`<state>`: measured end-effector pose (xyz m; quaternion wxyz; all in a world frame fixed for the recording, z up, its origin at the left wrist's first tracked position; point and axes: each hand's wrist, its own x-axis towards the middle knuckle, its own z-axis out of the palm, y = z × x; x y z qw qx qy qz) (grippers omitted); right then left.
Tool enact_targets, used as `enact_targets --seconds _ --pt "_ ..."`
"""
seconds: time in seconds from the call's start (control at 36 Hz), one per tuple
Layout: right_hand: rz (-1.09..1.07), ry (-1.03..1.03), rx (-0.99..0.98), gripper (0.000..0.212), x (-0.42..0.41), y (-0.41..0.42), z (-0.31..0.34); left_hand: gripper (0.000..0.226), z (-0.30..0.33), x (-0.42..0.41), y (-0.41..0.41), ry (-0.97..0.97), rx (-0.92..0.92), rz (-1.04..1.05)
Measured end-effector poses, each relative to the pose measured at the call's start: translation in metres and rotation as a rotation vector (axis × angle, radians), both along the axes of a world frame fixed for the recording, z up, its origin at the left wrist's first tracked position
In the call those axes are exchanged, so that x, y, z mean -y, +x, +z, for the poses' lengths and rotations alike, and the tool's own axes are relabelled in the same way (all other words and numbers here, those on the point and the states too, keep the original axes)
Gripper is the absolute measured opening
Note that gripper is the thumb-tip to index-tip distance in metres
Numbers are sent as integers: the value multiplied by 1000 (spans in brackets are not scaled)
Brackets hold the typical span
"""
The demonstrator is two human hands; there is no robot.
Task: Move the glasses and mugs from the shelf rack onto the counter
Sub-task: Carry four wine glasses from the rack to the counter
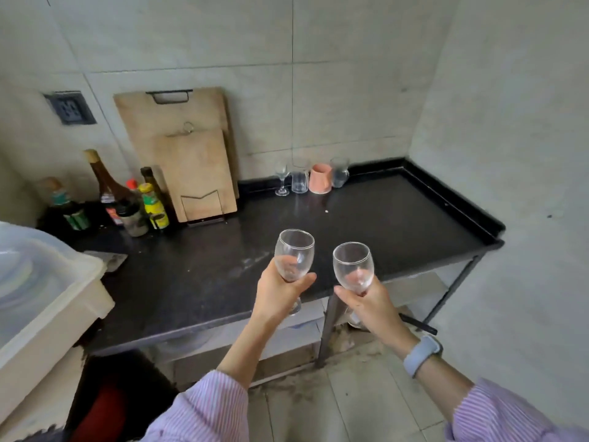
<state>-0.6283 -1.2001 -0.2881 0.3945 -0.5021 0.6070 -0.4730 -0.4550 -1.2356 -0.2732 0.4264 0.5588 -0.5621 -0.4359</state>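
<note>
While both arms reach out over the near edge of the black stone counter (398,224), each hand carries a clear stemmed wine glass. The left hand (280,291) has its grip wrapped low around the bowl of the left wine glass (294,255), thumb across the front, stem and foot dropping below the palm. The right hand (371,306), with a pale blue wristband (422,354) behind it, closes its grip at the base of the bowl of the right wine glass (353,266), stem running down through the fingers. Both glasses ride upright and apart, above the front edge and not yet set down.

Over at the counter's far edge, near the right back corner, a row already stands: a small stemmed glass (282,180), a clear tumbler (299,178), a salmon-pink mug (320,179) and another clear glass (339,172). Wooden cutting boards (191,161) and sauce bottles (134,199) crowd the left back edge.

These look light, thin-walled, slick and brittle, top-heavy on narrow feet. I'd hold at bowl base or stem, land each foot flat on open counter, and keep the rims from clinking.
</note>
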Motion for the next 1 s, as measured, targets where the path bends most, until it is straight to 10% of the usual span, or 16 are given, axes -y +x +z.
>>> enact_targets --seconds 1.0 --pt "156 123 -127 38 510 -3 -166 49 -176 479 -15 205 39 288"
